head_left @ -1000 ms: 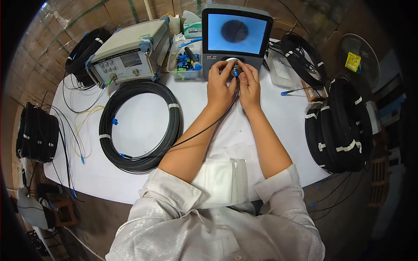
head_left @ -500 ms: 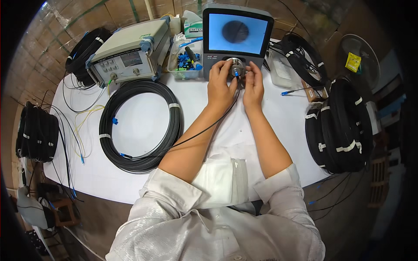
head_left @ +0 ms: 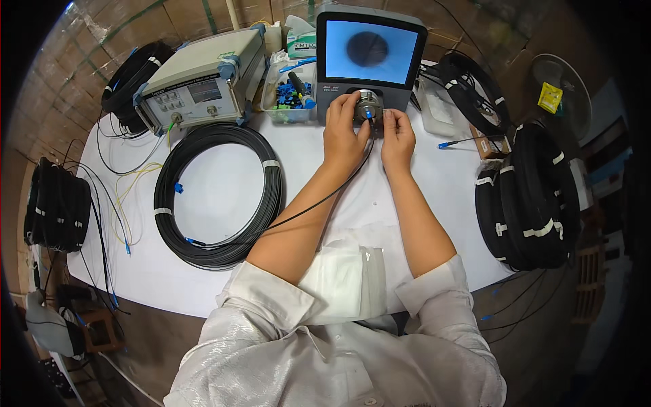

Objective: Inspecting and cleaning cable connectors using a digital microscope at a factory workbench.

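Note:
My left hand [head_left: 344, 130] and my right hand [head_left: 397, 133] meet at the round metal port [head_left: 369, 106] on the front of a grey inspection device with a lit blue screen [head_left: 370, 51]. The left hand's fingers pinch a small blue connector [head_left: 368, 114] at the end of a thin black cable [head_left: 319, 201], right at the port. My right hand steadies the same connector from the right side. The cable runs back under my left forearm to a large black cable coil [head_left: 217, 193] lying on the white table [head_left: 224, 190].
A beige test instrument [head_left: 200, 85] stands at the back left beside a clear box of small blue parts [head_left: 291, 98]. More black cable coils lie at the far left [head_left: 57, 203], back right [head_left: 471, 91] and right [head_left: 532, 197]. A white folded cloth [head_left: 346, 278] rests near my chest.
Both hands stay at the port; the fingers have shifted slightly around the connector. Nothing else has moved.

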